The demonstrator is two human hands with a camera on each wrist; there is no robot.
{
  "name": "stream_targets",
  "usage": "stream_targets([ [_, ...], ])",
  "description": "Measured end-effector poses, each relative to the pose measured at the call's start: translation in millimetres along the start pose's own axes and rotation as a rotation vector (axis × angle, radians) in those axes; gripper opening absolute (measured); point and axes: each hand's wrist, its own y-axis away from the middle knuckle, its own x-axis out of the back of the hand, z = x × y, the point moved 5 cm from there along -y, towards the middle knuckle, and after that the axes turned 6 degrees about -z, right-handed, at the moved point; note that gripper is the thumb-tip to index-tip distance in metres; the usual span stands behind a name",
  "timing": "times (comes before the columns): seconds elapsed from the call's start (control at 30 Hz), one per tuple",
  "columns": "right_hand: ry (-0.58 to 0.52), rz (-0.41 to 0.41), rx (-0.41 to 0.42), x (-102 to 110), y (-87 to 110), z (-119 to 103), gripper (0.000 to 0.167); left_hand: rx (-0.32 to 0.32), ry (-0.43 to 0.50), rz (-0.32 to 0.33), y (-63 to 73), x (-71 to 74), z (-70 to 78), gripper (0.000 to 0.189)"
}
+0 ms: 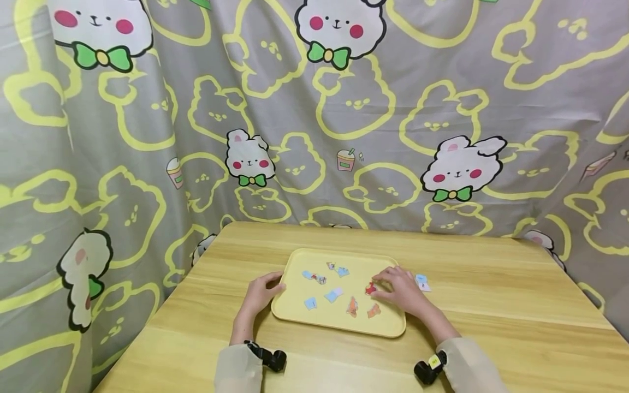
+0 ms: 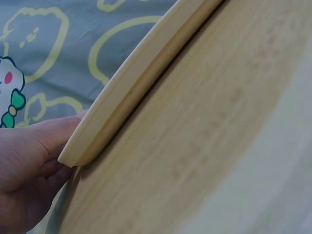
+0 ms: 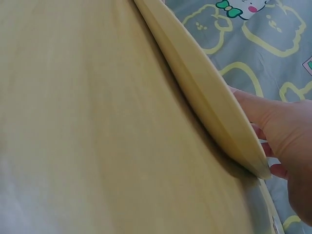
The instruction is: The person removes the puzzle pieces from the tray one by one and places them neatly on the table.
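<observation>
A yellow tray [image 1: 344,325] lies on the table with several small picture puzzle pieces spread over it. At its left rim, my left hand [image 1: 260,297] grips the edge, thumb on top and fingers at the outer side; the left wrist view shows this hand [image 2: 31,165] at the tray corner. Over the tray's right part, my right hand [image 1: 404,292] pinches a red puzzle piece [image 1: 369,287] between thumb and fingers. Below it are an orange piece [image 1: 352,307] and another orange piece [image 1: 374,310]. In the right wrist view the tray wall hides the fingertips.
Blue pieces, such as this blue piece [image 1: 310,303] and this blue-and-pink piece [image 1: 333,295], lie left and centre on the tray. A blue-and-white piece [image 1: 422,283] lies on the wooden table [image 1: 516,316] right of the tray. A patterned curtain [image 1: 304,120] hangs behind.
</observation>
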Motion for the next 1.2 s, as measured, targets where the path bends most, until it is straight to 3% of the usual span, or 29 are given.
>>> stream_targets([
  [0.23, 0.016, -0.009, 0.013, -0.3, -1.6, -2.3, 0.045, 0.004, -0.005, 0.005, -0.4, 1.3, 2.9, 0.041],
  [0.73, 0.054, -0.018, 0.046, -2.1, -4.9, -5.5, 0.028, 0.001, -0.016, 0.014, -0.9, 2.6, 3.0, 0.042],
  [1.2, 0.084, 0.038, 0.114, -1.3, -5.4, -9.6, 0.028, 0.002, -0.024, 0.010, 0.4, 1.6, 3.6, 0.042],
])
